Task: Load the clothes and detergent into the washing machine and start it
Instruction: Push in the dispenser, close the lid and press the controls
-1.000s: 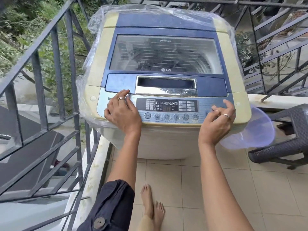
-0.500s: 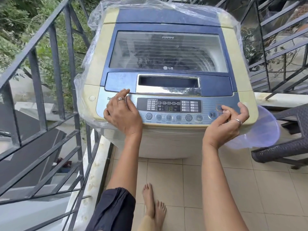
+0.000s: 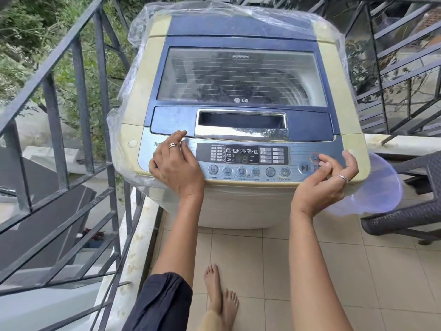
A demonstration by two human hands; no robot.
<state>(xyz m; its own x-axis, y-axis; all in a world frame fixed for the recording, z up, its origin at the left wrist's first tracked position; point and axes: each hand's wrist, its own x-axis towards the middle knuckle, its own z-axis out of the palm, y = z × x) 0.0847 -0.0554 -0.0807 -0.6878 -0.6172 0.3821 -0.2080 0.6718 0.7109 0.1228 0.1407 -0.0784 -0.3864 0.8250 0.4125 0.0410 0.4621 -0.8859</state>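
A cream and blue top-load washing machine (image 3: 241,27) stands in front of me, its glass lid (image 3: 241,77) closed and clear plastic wrap around its sides. Dark clothes show dimly through the lid. The control panel (image 3: 242,155) is lit and its display shows digits. My left hand (image 3: 176,163) lies flat on the panel's left end, fingers spread. At the panel's right end my right hand (image 3: 327,182) hovers palm-up, fingers curled, the fingertips beside the start/pause button (image 3: 304,167) and just below the power button (image 3: 314,156). Neither hand holds anything. No detergent is in view.
A dark metal railing (image 3: 81,96) runs along the left and behind the machine. A dark wicker chair (image 3: 410,211) stands at the right, with a translucent plastic tub (image 3: 379,189) between it and the machine. My bare feet (image 3: 220,297) rest on beige floor tiles.
My right hand has lifted off the panel's right end and turned palm-up, uncovering the start/pause and power buttons. The left hand has stayed put. The camera has moved closer.
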